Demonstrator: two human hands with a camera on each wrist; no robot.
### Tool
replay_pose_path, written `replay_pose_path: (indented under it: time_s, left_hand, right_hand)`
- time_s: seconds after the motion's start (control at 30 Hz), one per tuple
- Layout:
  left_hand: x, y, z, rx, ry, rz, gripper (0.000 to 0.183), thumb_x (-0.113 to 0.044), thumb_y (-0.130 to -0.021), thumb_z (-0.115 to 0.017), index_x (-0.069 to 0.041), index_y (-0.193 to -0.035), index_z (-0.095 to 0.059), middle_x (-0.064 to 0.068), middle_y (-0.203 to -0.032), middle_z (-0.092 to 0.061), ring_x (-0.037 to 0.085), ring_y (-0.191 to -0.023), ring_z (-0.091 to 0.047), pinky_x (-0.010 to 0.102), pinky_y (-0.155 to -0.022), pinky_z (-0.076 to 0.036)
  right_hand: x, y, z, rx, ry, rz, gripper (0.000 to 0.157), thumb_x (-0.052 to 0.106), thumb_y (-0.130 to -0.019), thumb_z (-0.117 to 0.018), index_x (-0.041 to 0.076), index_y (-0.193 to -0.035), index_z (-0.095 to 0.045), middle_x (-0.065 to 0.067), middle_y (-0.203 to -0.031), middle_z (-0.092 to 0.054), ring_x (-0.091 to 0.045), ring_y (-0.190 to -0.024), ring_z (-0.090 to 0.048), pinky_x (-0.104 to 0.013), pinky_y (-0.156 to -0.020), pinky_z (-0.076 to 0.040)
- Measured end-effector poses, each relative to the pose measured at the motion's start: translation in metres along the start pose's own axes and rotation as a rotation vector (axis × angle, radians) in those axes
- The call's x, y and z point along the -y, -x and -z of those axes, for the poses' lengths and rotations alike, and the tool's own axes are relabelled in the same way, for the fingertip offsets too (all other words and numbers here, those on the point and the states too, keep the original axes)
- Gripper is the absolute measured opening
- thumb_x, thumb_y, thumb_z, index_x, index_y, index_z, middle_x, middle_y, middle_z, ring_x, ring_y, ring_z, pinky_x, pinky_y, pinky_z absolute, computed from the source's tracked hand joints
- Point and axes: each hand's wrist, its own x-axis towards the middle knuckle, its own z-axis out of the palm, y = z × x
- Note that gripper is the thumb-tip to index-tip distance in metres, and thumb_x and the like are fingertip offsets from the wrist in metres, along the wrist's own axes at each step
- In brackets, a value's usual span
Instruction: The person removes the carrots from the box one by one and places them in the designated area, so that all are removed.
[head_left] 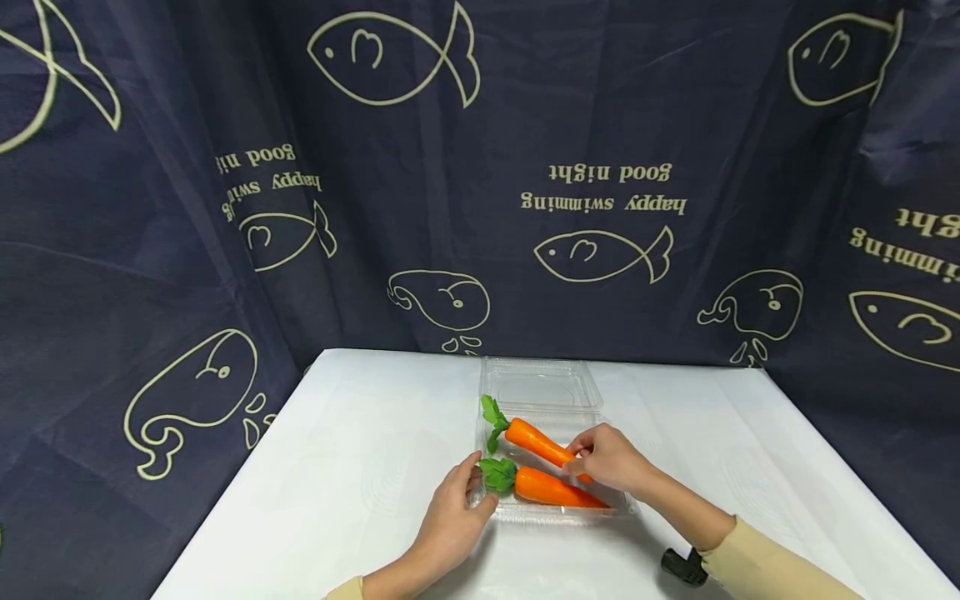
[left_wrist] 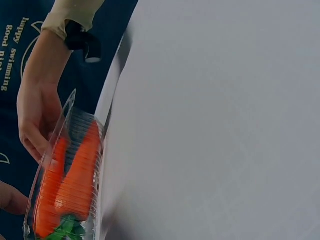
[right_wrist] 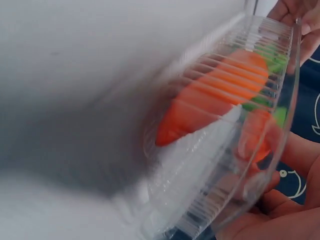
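Right hand (head_left: 611, 457) is curled over the tip end of the far carrot (head_left: 538, 442), fingertips pinching it w/ the palm above the clear box (head_left: 542, 514). That grip looks like it's for steering the carrot while it rests in the tray, tip toward the hand, greens (head_left: 492, 417) pointing away to the hand's left.

Left hand (head_left: 455, 510) sits at the box's left edge, fingers lightly bent against the rim right beside the near carrot's leaves (head_left: 497, 474). Probably bracing the light plastic so it doesn't slide. Whether it truly grips the rim or just touches it, can't tell from the head view; the right wrist view shows its fingertips (right_wrist: 300, 15) at the box edge.

The near carrot (head_left: 555, 489) lies inside the tray between both hands, roughly parallel to the far one, just beside it.

Beyond the right hand, the box's lid (head_left: 540, 383) lies open and flat, hinged at the far side. A black strap (head_left: 682, 567) sits on the right wrist, next to a beige sleeve (head_left: 772, 567).

Everything rests on a white table (head_left: 360, 467). Behind and to both sides hangs a dark blue curtain (head_left: 187, 208) w/ cream fish and whale outlines + upside-down lettering.
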Motion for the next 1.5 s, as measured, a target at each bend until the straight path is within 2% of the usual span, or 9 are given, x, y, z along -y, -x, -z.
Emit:
replay_pose_path:
  time_s: [0.27, 0.4, 0.8, 1.1, 1.33, 1.5]
  left_hand:
    - [0.000, 0.000, 0.001, -0.010, -0.005, -0.021, 0.064, -0.017, -0.092, -0.066, 0.004, -0.148, -0.042, 0.010, -0.125, -0.061, 0.030, -0.118, -0.061, 0.050, -0.103, -0.050]
    - [-0.001, 0.000, 0.001, -0.012, -0.005, -0.015, 0.064, -0.017, -0.092, -0.065, 0.004, -0.148, -0.042, 0.010, -0.125, -0.061, 0.030, -0.118, -0.061, 0.050, -0.104, -0.050]
    - [0.000, 0.000, 0.000, -0.008, 0.003, -0.012, 0.063, -0.017, -0.092, -0.066, 0.003, -0.148, -0.042, 0.010, -0.125, -0.061, 0.028, -0.119, -0.061, 0.049, -0.104, -0.050]
    - [0.001, 0.000, 0.001, -0.005, 0.010, -0.005, 0.064, -0.017, -0.093, -0.065, 0.002, -0.149, -0.042, 0.009, -0.126, -0.060, 0.027, -0.119, -0.060, 0.049, -0.104, -0.049]
    - [0.001, 0.000, 0.000, 0.000, 0.011, -0.012, 0.064, -0.017, -0.093, -0.065, 0.003, -0.149, -0.042, 0.009, -0.125, -0.060, 0.027, -0.119, -0.060, 0.048, -0.104, -0.049]
    - [0.001, 0.000, 0.000, -0.003, 0.004, -0.015, 0.064, -0.017, -0.092, -0.065, 0.003, -0.148, -0.042, 0.009, -0.125, -0.060, 0.025, -0.118, -0.060, 0.048, -0.103, -0.050]
  right_hand:
    - [0.002, 0.005, 0.015, 0.012, -0.023, -0.020, 0.013, 0.008, -0.079, -0.080, 0.005, -0.091, -0.075, 0.002, -0.061, -0.038, -0.013, -0.055, -0.034, -0.023, -0.052, -0.029]
    - [0.003, 0.007, 0.022, 0.019, -0.023, -0.006, 0.012, 0.009, -0.079, -0.080, 0.005, -0.090, -0.075, 0.002, -0.063, -0.039, -0.013, -0.056, -0.034, -0.023, -0.051, -0.028]
    - [0.005, 0.011, 0.045, -0.012, -0.021, -0.047, 0.014, 0.011, -0.079, -0.080, 0.006, -0.090, -0.074, 0.003, -0.065, -0.039, -0.014, -0.060, -0.032, -0.025, -0.053, -0.024]
    - [-0.001, 0.008, 0.064, -0.056, -0.002, -0.063, 0.018, 0.016, -0.078, -0.081, 0.007, -0.091, -0.075, 0.003, -0.065, -0.045, -0.015, -0.065, -0.039, -0.027, -0.057, -0.028]
    - [-0.010, 0.004, 0.080, -0.105, 0.012, -0.087, 0.021, 0.019, -0.078, -0.081, 0.006, -0.093, -0.075, 0.001, -0.070, -0.059, -0.018, -0.071, -0.047, -0.028, -0.060, -0.035]
    - [-0.020, 0.000, 0.089, -0.146, 0.013, -0.100, 0.028, 0.022, -0.078, -0.083, 0.004, -0.099, -0.075, 0.002, -0.070, -0.064, -0.019, -0.075, -0.050, -0.029, -0.062, -0.038]
